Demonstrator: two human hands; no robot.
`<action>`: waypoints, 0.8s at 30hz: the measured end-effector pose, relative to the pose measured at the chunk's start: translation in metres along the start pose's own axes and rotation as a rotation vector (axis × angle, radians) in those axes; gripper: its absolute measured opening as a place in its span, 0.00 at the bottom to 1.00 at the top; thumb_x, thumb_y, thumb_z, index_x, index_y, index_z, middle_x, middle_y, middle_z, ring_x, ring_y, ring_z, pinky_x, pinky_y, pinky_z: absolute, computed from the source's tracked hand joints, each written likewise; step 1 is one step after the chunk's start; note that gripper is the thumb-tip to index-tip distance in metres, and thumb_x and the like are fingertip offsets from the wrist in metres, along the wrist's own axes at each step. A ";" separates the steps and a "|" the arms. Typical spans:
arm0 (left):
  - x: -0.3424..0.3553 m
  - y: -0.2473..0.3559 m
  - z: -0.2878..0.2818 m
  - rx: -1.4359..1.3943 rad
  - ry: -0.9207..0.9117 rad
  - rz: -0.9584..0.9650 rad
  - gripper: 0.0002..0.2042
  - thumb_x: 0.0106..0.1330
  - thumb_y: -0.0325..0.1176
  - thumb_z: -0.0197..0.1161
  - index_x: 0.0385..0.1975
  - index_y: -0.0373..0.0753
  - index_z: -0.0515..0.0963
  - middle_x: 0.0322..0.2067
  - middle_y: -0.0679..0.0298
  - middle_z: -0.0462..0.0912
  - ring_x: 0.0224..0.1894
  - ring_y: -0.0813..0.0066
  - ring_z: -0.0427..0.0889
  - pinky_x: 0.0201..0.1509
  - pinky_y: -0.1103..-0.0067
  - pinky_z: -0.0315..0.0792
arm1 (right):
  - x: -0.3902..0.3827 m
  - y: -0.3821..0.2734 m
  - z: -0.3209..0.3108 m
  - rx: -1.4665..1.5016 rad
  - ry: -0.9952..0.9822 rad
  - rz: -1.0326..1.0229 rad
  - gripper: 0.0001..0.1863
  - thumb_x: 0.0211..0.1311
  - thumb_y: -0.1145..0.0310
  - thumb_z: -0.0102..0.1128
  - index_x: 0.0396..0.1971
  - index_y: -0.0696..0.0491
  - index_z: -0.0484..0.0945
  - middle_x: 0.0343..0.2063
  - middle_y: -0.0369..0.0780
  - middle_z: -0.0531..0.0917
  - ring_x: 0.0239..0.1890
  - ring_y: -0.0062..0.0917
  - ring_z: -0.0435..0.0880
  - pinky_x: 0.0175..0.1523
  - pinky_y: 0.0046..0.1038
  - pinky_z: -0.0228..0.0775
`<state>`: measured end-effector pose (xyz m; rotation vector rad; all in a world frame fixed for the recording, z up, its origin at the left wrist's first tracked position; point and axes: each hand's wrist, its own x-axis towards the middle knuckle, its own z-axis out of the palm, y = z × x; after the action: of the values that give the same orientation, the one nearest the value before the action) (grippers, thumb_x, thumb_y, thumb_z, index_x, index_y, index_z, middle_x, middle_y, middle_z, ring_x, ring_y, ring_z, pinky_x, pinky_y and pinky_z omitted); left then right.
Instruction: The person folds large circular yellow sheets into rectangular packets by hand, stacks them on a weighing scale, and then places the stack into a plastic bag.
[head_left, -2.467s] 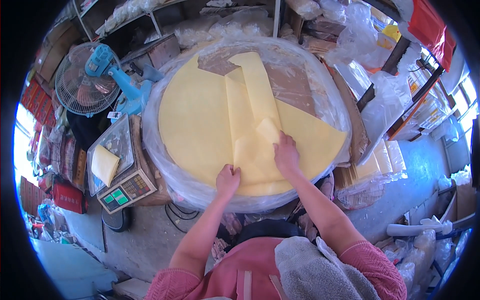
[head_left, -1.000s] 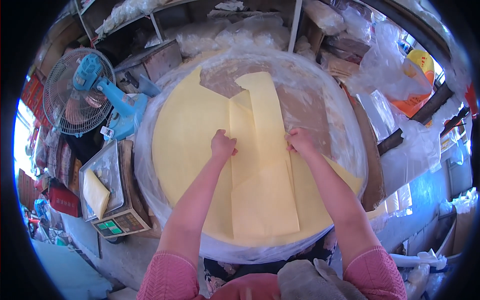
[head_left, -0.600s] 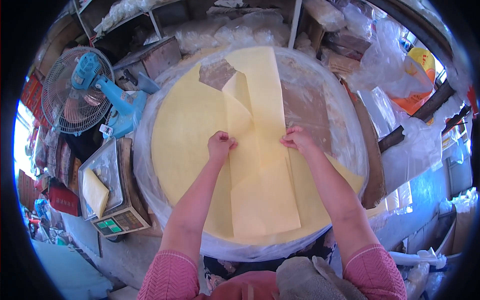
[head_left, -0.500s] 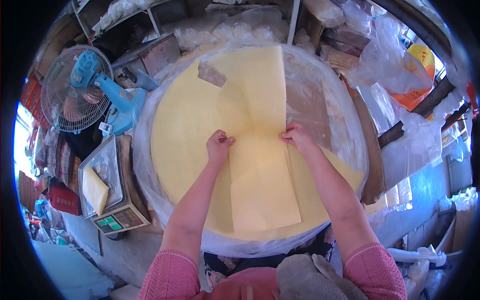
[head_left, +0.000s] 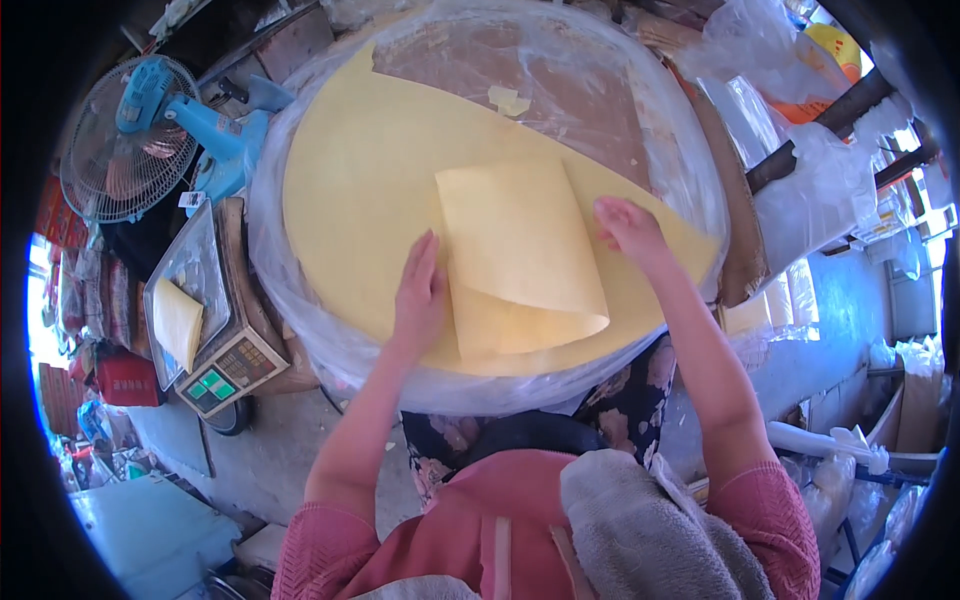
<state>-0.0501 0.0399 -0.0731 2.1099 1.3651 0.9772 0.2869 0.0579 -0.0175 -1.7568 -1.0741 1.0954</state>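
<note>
A large, thin yellow sheet lies on the plastic-covered round table. On top of it, a folded piece of the same material forms a rough rectangle. Its near end curls up in a loose, rounded fold. My left hand rests along the left side of this piece with fingers stretched out and close together. Just off its right side, my right hand hovers with fingers loosely bent and nothing visible in them. A small yellow scrap lies on the exposed brown surface farther back.
At left stand a blue fan and a digital scale, its metal tray holding a folded yellow packet. A black-handled knife lies beyond them. Cardboard and clear plastic bags crowd the right side.
The far part of the sheet has been folded over toward me, uncovering the brown surface behind. Both hands have let go of the edges, and my view has tilted down.
</note>
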 end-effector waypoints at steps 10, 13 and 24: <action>-0.081 0.033 0.021 0.288 -0.117 0.104 0.36 0.69 0.42 0.57 0.68 0.27 0.48 0.69 0.41 0.50 0.71 0.43 0.50 0.72 0.55 0.47 | -0.046 0.058 0.044 0.010 -0.073 -0.238 0.36 0.53 0.59 0.71 0.59 0.61 0.69 0.42 0.48 0.84 0.44 0.32 0.84 0.49 0.30 0.75; -0.081 0.033 0.019 0.286 -0.103 0.099 0.38 0.68 0.45 0.57 0.68 0.27 0.48 0.69 0.40 0.50 0.72 0.43 0.49 0.72 0.56 0.48 | -0.055 0.055 0.056 -0.384 0.108 -0.336 0.36 0.52 0.61 0.71 0.59 0.62 0.67 0.49 0.54 0.79 0.52 0.44 0.79 0.57 0.37 0.70; -0.047 0.053 0.029 0.517 -0.436 0.181 0.54 0.50 0.70 0.60 0.70 0.34 0.52 0.71 0.44 0.45 0.74 0.45 0.37 0.73 0.49 0.34 | -0.066 0.039 0.076 -0.558 0.098 -0.236 0.40 0.57 0.57 0.66 0.64 0.59 0.60 0.59 0.56 0.69 0.59 0.50 0.71 0.63 0.40 0.64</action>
<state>-0.0089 -0.0247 -0.0708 2.6556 1.3054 0.1894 0.2077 -0.0019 -0.0598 -2.0083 -1.5841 0.5869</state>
